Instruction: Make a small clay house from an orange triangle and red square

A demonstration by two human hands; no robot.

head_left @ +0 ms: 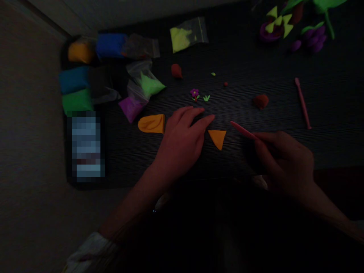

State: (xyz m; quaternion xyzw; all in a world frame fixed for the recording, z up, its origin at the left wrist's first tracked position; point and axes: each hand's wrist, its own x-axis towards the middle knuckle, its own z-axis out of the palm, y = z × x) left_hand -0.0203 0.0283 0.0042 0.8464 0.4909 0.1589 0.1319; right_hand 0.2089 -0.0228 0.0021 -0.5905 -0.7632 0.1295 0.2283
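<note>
My left hand lies over the dark table with its fingers stretched out and apart. Just right of its fingers is an orange clay triangle. To its left sits a larger flat piece of orange clay with a rounded end. My right hand pinches a pink clay knife, whose tip points left toward the triangle without touching it. Beyond the left fingertips lie a small purple clay flower and a tiny green clay leaf piece.
Bags of coloured clay crowd the left side above a phone. A yellow clay bag lies at the back. Red-brown lumps and a pink tool are to the right. Purple clay grapes stand at the far right.
</note>
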